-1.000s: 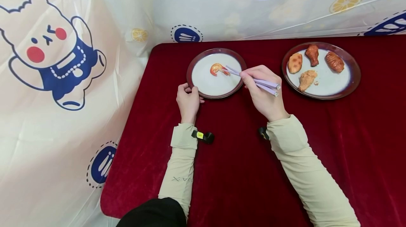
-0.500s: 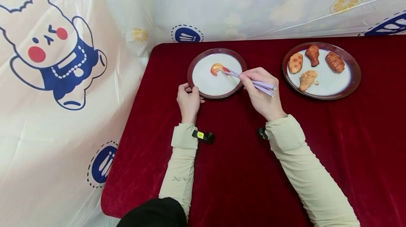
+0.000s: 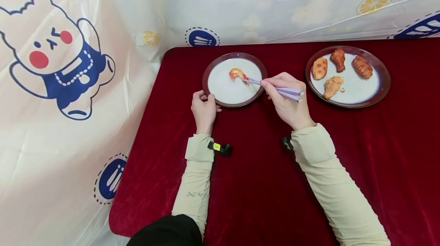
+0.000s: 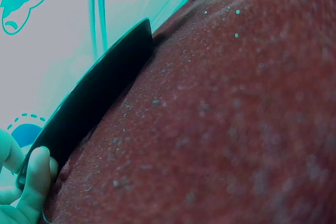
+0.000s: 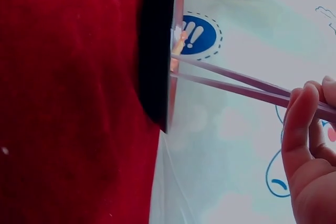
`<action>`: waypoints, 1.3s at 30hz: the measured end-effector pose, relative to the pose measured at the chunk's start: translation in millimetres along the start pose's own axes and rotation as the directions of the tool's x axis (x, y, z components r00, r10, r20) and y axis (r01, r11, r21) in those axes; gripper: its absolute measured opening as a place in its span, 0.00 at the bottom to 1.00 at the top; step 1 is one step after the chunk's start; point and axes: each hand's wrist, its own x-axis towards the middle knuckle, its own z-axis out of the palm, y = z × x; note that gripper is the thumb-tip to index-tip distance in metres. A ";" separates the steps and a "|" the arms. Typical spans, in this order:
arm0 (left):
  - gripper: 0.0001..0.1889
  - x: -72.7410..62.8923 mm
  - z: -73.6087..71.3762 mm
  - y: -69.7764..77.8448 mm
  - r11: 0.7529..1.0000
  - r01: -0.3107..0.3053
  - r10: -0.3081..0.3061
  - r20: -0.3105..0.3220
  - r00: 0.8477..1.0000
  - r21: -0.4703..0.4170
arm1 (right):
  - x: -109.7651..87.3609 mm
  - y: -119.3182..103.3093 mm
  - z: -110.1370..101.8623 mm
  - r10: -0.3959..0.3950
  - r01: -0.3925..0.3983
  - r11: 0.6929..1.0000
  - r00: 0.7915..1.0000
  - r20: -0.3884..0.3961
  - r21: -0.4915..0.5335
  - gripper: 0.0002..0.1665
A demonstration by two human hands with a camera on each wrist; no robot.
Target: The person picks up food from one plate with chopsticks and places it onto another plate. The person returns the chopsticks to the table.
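With its thumb and fingers, my left hand grips the near-left rim of a brown-rimmed white plate. The left wrist view shows the thumb against the side of the plate. A curled orange shrimp lies on that plate. My right hand holds a pair of lilac chopsticks, their tips at the shrimp's right end. In the right wrist view the chopsticks reach past the plate rim, slightly apart, and the plate wall hides much of the shrimp.
To the right stands a second brown-rimmed plate with a drumstick, a scored brown piece and other food pieces. Both plates rest on a red cloth-covered table. A printed curtain borders its back and left.
The chopsticks were spread at first, then drew closer together at the shrimp. My right hand moved slightly left, then back right; the shrimp shifted a little to the right. My left hand stayed put.
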 end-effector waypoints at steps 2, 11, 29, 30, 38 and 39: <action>0.17 0.0 0.0 -0.1 1.000 -0.003 0.003 0.000 1.000 0.006 | 0.4 -2.5 -2.5 0.002 -0.002 1.000 1.000 0.009 -0.009 0.09; 0.17 -0.9 0.4 -1.7 1.000 0.004 -0.004 -0.009 1.000 0.008 | 2.4 -13.0 -19.8 0.008 0.003 0.992 0.996 0.089 -0.130 0.09; 0.17 -1.3 1.8 -1.7 1.000 -0.005 0.005 -0.003 1.000 0.002 | 8.9 -20.2 -46.2 0.125 -0.116 0.979 0.991 0.040 -0.168 0.15; 0.17 -1.1 1.7 -1.5 1.000 -0.005 0.005 -0.004 1.000 0.002 | 9.4 -20.4 -46.9 0.125 -0.119 0.980 0.992 0.028 -0.158 0.14; 0.18 -0.3 -0.4 -0.4 1.000 0.002 -0.002 0.004 1.000 0.021 | 9.7 -16.7 -37.1 0.081 -0.076 0.991 0.996 0.049 -0.109 0.12; 0.18 -0.5 -0.3 -0.3 1.000 0.002 -0.002 0.005 1.000 0.021 | 9.3 -15.9 -35.5 0.075 -0.069 0.991 0.996 0.052 -0.114 0.12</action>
